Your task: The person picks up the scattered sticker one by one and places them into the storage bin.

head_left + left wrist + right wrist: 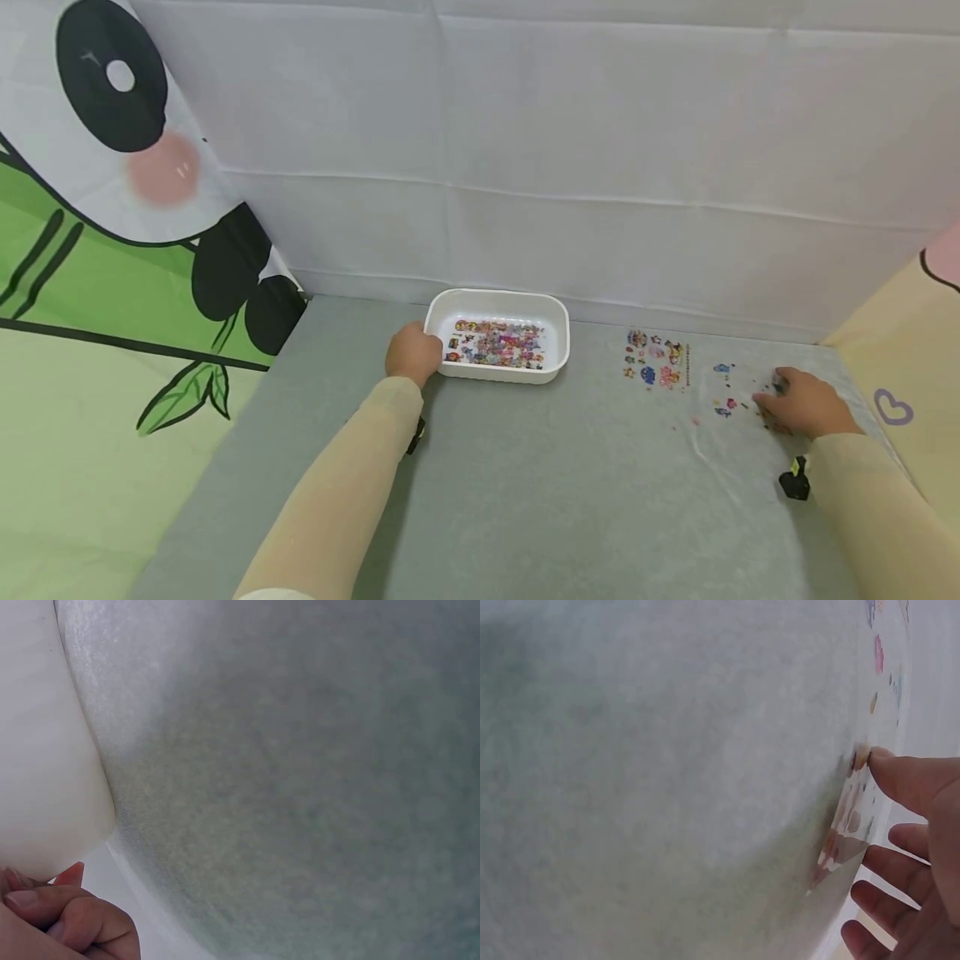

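Observation:
At the tray's left end, my left hand [414,354] grips the rim of the white plastic tray [561,367]. Clear sheets printed with small colourful cartoon stickers [498,343] lie inside it. The left wrist view shows the tray's outer wall [45,750] above the curled fingers [97,922]. Far to the right, my right hand [806,404] is over a clear sticker sheet [847,817] on the grey table. Its thumb [904,776] touches the sheet near one end, while the other fingers stay spread and loosely bent along the sheet's far side.
Another clear sticker sheet [656,360] lies between the tray and my right hand. More small printed stickers [723,408] show just left of that hand. A white cloth wall [600,208] rises behind the grey table [555,475], with printed cloths at both sides.

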`<state>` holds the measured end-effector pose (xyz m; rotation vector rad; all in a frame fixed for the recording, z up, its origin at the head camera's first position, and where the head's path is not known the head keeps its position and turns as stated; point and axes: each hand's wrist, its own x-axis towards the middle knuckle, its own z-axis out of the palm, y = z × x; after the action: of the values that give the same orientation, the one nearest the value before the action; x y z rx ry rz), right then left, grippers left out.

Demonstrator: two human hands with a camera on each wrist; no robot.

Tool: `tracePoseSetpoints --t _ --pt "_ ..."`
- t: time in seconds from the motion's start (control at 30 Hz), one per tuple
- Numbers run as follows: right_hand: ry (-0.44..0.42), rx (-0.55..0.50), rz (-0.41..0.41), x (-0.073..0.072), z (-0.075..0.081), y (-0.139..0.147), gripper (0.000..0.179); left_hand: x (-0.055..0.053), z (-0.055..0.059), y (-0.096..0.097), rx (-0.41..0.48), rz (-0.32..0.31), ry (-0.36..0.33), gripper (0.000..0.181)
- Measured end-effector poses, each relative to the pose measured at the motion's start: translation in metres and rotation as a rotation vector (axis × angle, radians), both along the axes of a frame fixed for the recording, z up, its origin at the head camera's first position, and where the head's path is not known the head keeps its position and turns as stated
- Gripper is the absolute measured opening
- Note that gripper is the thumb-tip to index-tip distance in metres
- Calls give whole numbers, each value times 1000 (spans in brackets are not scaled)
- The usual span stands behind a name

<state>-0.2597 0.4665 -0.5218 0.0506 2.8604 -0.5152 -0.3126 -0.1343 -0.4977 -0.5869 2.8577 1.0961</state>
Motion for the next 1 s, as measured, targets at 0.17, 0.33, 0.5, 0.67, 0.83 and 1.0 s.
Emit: tracePoseSetpoints --t 0.17,0.33,0.5,0.67,0.83,1.0 --pt "-6 -5 -9 0 1 -2 87 1 0 0 2 1 -4 38" --pt "8 -25 -12 -3 2 -3 84 2 0 0 8 6 1 38" --pt "15 -20 9 -5 4 -4 76 1 0 0 3 11 6 38" --pt "8 -17 -6 -4 8 -8 71 -2 -2 0 12 12 0 38" --pt "36 -34 -27 -2 7 -11 66 -4 -4 -2 21 11 -1 39" --pt "52 -64 -47 -4 5 -9 65 -3 -4 -2 28 15 -4 38"
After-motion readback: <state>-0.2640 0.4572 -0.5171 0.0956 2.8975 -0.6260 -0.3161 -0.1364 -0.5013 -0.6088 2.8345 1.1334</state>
